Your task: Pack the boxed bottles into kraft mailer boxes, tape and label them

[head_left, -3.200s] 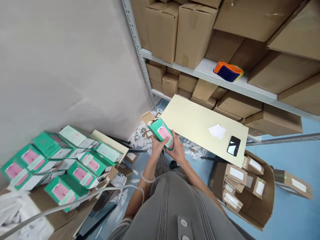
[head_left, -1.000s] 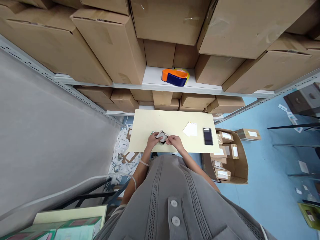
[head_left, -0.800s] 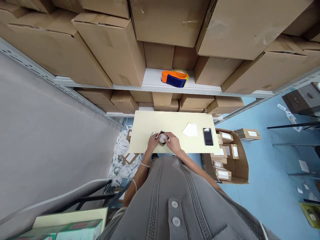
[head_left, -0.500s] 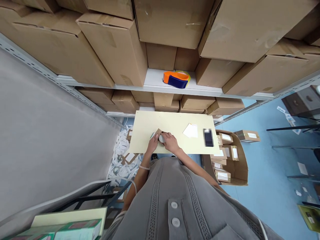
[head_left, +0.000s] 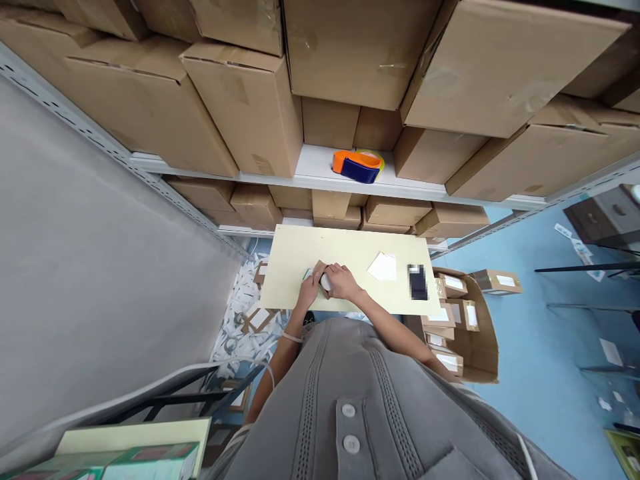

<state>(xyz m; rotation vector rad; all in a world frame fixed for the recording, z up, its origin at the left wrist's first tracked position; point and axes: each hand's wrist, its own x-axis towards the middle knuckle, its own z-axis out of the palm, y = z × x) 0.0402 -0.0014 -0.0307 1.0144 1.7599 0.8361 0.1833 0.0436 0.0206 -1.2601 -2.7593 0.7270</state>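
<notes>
A small brown cardboard box lies on the pale yellow table, with a green and white packet sticking out at its left. My left hand grips the box from the near left. My right hand presses on it from the right, fingers curled over the top. Both hands meet over the box near the table's front edge.
A white paper slip and a dark phone lie on the table to the right. An orange and blue tape dispenser sits on the shelf above. An open carton of small labelled boxes stands right; paper scraps litter the floor left.
I turned from the pile of green packets to the table, carrying one. It has gone into the brown cardboard box, and both hands have closed in over it.
</notes>
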